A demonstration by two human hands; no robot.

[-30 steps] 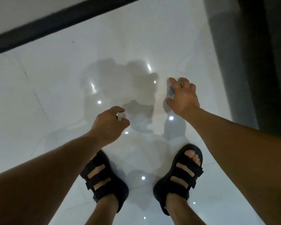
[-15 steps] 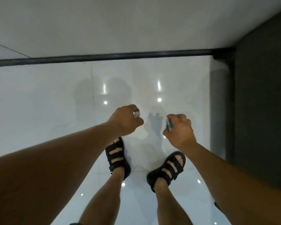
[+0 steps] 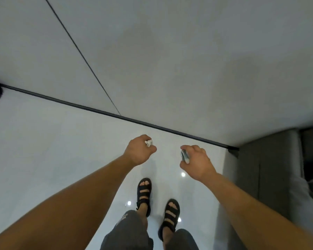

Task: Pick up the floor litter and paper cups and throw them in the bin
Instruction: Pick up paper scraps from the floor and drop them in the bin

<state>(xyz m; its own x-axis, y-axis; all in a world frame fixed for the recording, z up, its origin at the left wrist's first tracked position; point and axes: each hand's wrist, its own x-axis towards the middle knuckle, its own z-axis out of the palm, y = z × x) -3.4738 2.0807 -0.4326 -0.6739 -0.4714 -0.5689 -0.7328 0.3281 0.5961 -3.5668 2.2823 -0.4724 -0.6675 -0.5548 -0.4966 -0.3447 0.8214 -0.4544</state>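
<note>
Over the glossy white tiled floor [image 3: 61,150], the person had straightened up from the crouch of a second earlier. The floor now lay farther below, the pale grey wall [image 3: 170,51] filled the upper view, and the black strapped sandals [image 3: 144,192] stood one ahead of the other, as in a step. The left grip [image 3: 139,150] was still clenched round a small crumpled white paper scrap [image 3: 149,143], and the right grip [image 3: 197,161] still pinched a flattened grey-blue wrapper [image 3: 185,156] between thumb and fingers. Both pieces were off the floor, held near each other but apart. That suggested these two were picked up and the carry to the bin had begun, though no bin or paper cup showed.
</note>
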